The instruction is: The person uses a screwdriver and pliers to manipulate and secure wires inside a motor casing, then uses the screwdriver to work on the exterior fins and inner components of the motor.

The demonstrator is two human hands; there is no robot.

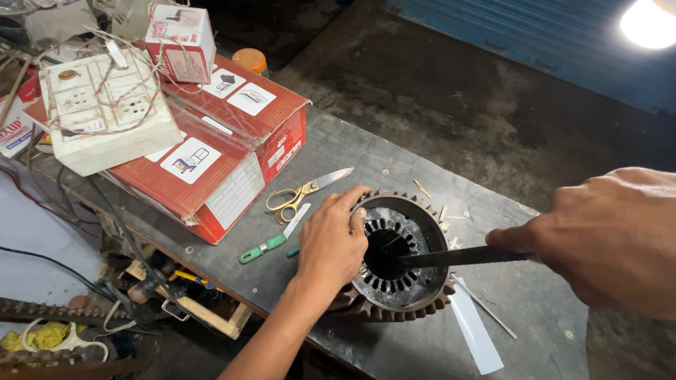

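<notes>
Two hands at work: left hand (331,243) gripping motor stator (399,252) rim, right hand (605,236) clenched on dark rod (465,257) probing slots; steadier aim needed.

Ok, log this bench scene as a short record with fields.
left hand: left hand grips the rim of the motor stator
right hand: right hand holds a dark rod pushed into the stator bore
surface: dark workbench
nearby: gold-handled scissors, green-handled tool, red cardboard box, white switchboard, white strip
</notes>
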